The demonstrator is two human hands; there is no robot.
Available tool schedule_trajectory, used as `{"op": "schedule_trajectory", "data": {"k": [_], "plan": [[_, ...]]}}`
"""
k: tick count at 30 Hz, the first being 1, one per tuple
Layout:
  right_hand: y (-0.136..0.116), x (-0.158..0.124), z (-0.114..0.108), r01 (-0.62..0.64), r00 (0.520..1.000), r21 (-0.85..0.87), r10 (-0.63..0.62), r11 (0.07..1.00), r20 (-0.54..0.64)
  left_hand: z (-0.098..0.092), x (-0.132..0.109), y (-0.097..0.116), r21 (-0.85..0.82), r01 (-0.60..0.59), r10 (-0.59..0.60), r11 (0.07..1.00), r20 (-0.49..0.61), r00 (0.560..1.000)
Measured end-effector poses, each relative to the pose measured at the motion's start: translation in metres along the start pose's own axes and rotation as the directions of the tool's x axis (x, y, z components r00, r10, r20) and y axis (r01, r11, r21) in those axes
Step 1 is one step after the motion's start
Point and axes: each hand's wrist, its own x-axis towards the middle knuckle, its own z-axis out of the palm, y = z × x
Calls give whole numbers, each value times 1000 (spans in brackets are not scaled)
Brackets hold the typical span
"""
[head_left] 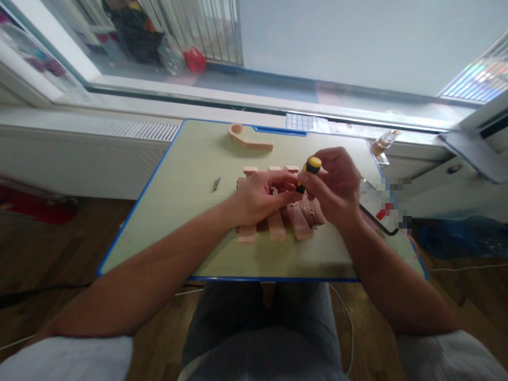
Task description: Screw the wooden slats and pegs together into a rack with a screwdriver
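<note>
A small wooden assembly (278, 227) with several pale slats across darker wood lies mid-table. My left hand (257, 196) is closed over its upper side, thumb and fingers gripping the wood. My right hand (337, 182) grips a stubby yellow-and-black screwdriver (313, 165), which is tilted with its lower end down by the left fingertips. A small shiny metal piece shows just under the left thumb, at the wood. The screwdriver's tip is hidden by the fingers. Small metal fittings show along the assembly's right side.
A small metal screw or bolt (217, 183) lies left of the assembly. A curved wooden hook-shaped piece (250, 142) lies at the back of the blue-edged table (170, 211). At the right edge is a phone or tablet (377, 209). A clear bottle (384, 142) stands beyond the far right corner.
</note>
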Motion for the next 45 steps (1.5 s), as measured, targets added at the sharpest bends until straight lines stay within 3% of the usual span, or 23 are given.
{"op": "schedule_trajectory", "data": {"k": [4, 13, 20, 29, 39, 45], "plan": [[-3, 1, -3, -23, 998, 35, 21, 999, 57, -1, 0, 0, 31, 3, -3, 999, -6, 1000], [-3, 3, -5, 26, 1000, 1, -26, 1000, 9, -2, -1, -1, 74, -8, 7, 997, 13, 1000], [-5, 2, 1, 20, 999, -34, -22, 999, -42, 1, -2, 0, 1, 2, -2, 1000, -35, 999], [-3, 0, -7, -30, 998, 6, 30, 1000, 57, -2, 0, -1, 21, -15, 15, 1000, 6, 1000], [1, 2, -4, 8, 1000, 1, -8, 1000, 21, -3, -2, 1, 100, -1, 0, 995, 12, 1000], [3, 1, -2, 12, 1000, 31, -13, 999, 5, -1, -1, 1, 51, -26, 26, 998, -1, 1000]]}}
